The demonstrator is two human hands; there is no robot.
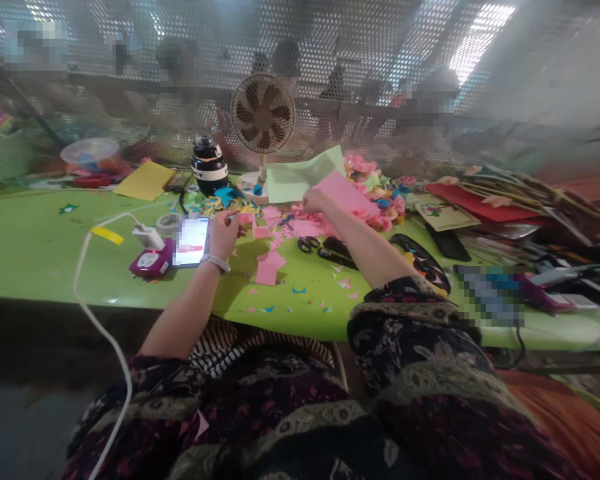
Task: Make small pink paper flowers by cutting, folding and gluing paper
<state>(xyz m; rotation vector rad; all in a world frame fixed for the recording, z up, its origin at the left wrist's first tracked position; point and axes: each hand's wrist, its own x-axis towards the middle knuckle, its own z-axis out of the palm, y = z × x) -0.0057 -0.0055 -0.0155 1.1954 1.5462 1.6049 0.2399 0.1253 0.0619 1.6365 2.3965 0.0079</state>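
Note:
My left hand [223, 235], with a pale band at the wrist, is closed beside the phone. Its fingertips pinch a small pink paper piece [247, 219]. Farther forward, my right hand [314, 199] is curled in among the pink scraps, by the edges of a pink paper sheet [347, 192] and a pale green sheet [300, 181]. What its fingers hold, if anything, is hidden. Between the hands lie small pink paper squares [267, 270] and loose pink scraps [300, 228]. Black-handled scissors [309, 245] rest below the right forearm, near a dark elongated object [337, 252].
A lit phone [190, 243] and a purple power adapter [153, 260] with a white cable [87, 300] are at left. Behind stand a black bottle [210, 167] and a small fan [263, 113]. Crumpled paper flowers [380, 200] and stacked papers [500, 200] fill the right of the green table [105, 293].

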